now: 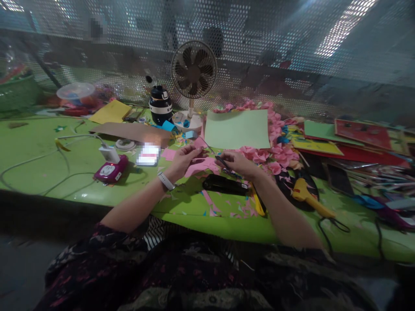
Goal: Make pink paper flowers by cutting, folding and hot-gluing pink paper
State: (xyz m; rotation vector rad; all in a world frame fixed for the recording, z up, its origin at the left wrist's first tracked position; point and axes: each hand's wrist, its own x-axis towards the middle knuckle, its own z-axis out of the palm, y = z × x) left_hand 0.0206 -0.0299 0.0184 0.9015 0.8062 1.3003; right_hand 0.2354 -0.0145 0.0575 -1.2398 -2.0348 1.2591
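My left hand point(185, 160), with a white band at its wrist, is closed on a piece of pink paper point(199, 143) between thumb and fingers. Opposite it, my right hand point(236, 163) grips dark-handled scissors point(221, 160), whose thin blade points up and left toward the pink paper. Whether the blade touches the paper I cannot tell. Below both hands lies a black stapler point(223, 185). A yellow-handled tool point(257, 201) rests under my right forearm. Pink paper scraps point(210, 203) are scattered around them on the green table.
Behind my hands are a light green sheet point(236, 128), many folded pink paper pieces point(279, 157), a fan point(193, 71) and a dark jug point(160, 106). At right lies a yellow glue gun point(308, 196). Leftward sit a lit phone point(148, 154) and a purple power socket point(112, 169) with cables.
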